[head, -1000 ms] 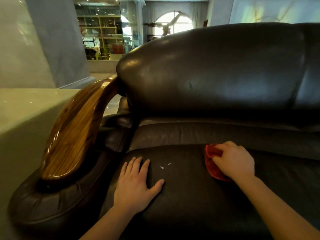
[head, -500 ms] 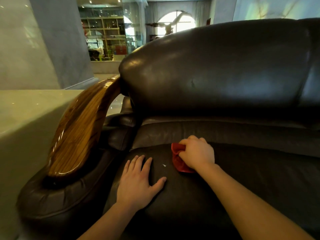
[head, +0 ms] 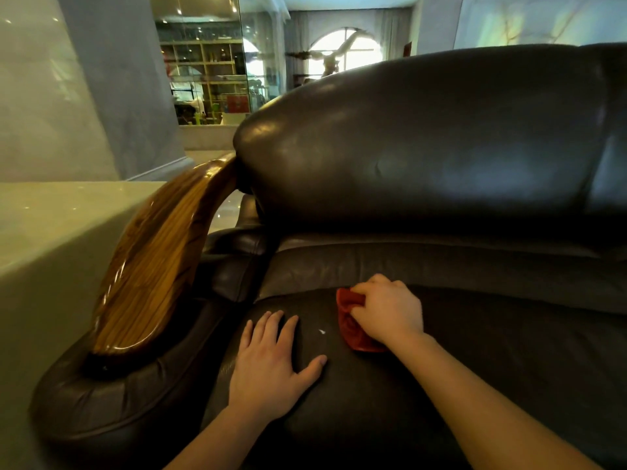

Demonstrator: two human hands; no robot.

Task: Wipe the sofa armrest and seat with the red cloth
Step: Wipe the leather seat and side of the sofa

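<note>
A dark brown leather sofa fills the view, its seat cushion point(head: 492, 368) in front of me. My right hand point(head: 390, 310) presses the bunched red cloth point(head: 351, 329) onto the seat near its back seam. My left hand point(head: 271, 364) lies flat on the seat with fingers spread, just left of the cloth. A small white speck point(head: 321, 331) sits on the leather between the two hands. The armrest point(head: 118, 401) is padded leather topped by a curved, glossy wooden panel point(head: 159, 266), left of my left hand.
The bulging leather backrest point(head: 424, 140) rises behind the seat. A pale glossy ledge point(head: 51, 225) stands left of the armrest. Beyond it are a grey pillar, shelves behind glass and an arched window.
My right hand slid the red cloth leftward across the seat, ending close to my left hand. One of the two white specks is gone. My left hand stayed flat in place.
</note>
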